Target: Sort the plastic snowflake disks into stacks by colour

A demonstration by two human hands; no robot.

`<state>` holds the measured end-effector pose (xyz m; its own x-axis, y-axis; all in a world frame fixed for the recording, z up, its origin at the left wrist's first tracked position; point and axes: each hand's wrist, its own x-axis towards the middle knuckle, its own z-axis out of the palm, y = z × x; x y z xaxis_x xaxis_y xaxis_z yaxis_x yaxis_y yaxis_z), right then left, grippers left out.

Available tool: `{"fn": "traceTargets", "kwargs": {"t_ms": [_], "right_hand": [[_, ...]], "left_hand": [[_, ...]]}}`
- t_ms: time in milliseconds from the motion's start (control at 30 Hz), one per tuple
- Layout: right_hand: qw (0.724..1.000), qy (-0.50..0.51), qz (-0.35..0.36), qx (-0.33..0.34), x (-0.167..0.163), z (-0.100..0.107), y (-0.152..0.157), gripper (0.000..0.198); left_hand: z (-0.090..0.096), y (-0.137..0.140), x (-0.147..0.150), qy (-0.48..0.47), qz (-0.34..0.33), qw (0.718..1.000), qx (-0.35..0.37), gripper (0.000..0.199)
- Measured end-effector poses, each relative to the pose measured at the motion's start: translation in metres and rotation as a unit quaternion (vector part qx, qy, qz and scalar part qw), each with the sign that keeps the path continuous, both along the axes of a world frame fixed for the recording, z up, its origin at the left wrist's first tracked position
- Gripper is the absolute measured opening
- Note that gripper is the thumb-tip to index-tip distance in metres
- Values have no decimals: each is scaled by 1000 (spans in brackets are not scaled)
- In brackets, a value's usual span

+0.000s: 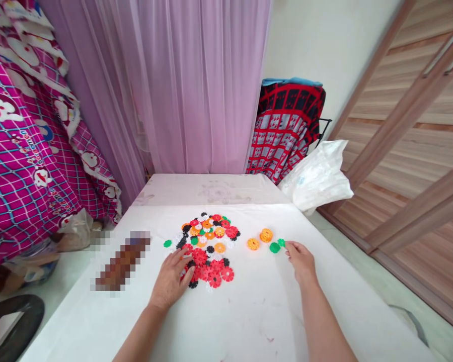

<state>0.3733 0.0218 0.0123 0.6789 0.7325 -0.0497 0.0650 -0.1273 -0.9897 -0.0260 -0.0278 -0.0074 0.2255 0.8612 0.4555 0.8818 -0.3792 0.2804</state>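
Note:
A loose pile of plastic snowflake discs [200, 256] in red, black, white, orange and green lies in the middle of the white table. My left hand [171, 275] rests on the pile's near left side, fingers apart over red and black discs. To the right, my right hand [301, 260] pinches a green disc [281, 242] between thumb and fingertips. That disc is just above or touching a green stack [275, 247]. Two orange stacks [266, 235] of discs stand a little to the left of the green ones. A lone green disc [167, 243] lies left of the pile.
A pixelated brownish item [123, 264] lies on the table's left side. At the right edge stands a white plastic bag [317, 176], near a red-patterned cloth [283, 125]. Purple curtains [200, 90] hang behind the table [256, 317]; wooden cabinet doors [419, 151] stand right.

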Motion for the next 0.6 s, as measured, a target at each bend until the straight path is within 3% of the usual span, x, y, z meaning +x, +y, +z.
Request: {"fn": "traceTargets", "kwargs": {"t_ms": [200,600], "right_hand": [[999,-30,26,-27,-3,-5,4,36],[995,-84,44,-16,0,-18,4,42]], "left_hand": [[0,0,-2,16,2,1000,1,37],[-1,1,-3,-3,-3,1000,7,34]]}}
